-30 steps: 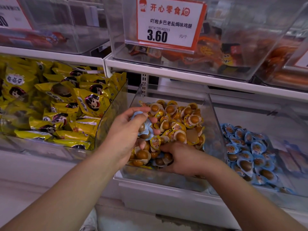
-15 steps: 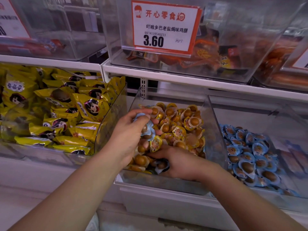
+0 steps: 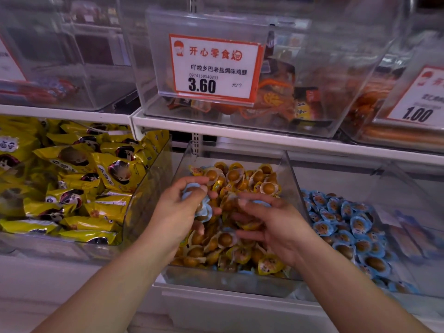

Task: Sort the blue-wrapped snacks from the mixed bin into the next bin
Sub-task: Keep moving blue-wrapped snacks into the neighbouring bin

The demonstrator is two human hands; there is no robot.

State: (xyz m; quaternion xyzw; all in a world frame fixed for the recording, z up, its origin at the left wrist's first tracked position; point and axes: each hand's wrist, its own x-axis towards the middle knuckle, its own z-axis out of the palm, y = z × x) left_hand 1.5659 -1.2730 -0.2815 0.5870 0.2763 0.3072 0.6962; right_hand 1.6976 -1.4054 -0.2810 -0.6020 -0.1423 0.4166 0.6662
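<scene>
Shelf (image 3: 240,134) carried three clear bins on the lower row. Left bin (image 3: 149,179) was filled with yellow packets (image 3: 72,179). Mixed bin (image 3: 292,179) sat in the middle, mostly yellow-wrapped snacks (image 3: 240,179), with a few blue ones possibly buried; that could not be told for sure. Next bin (image 3: 408,188), just to the right, already held a heap of blue-wrapped snacks (image 3: 346,227).

Step judged: picking phase, blue pieces being gathered from the mixed bin, transfer not yet made.

Left hand (image 3: 182,212) was held over the left part of the mixed bin, fingers curled round a small bunch of blue wrappers (image 3: 192,200). Right hand (image 3: 271,224) was held beside it over the bin's middle, thumb and fingers pinched on one blue snack (image 3: 259,203); image was blurred there, so grip detail was limited. Both forearms were reached in from below, hands close together but not seen touching.

Next move judged to call for either passing the single piece to the left bunch, or carrying the load right over the bin wall and releasing it above the blue heap. Risk: a loose piece dropped back among the yellow ones.
</scene>
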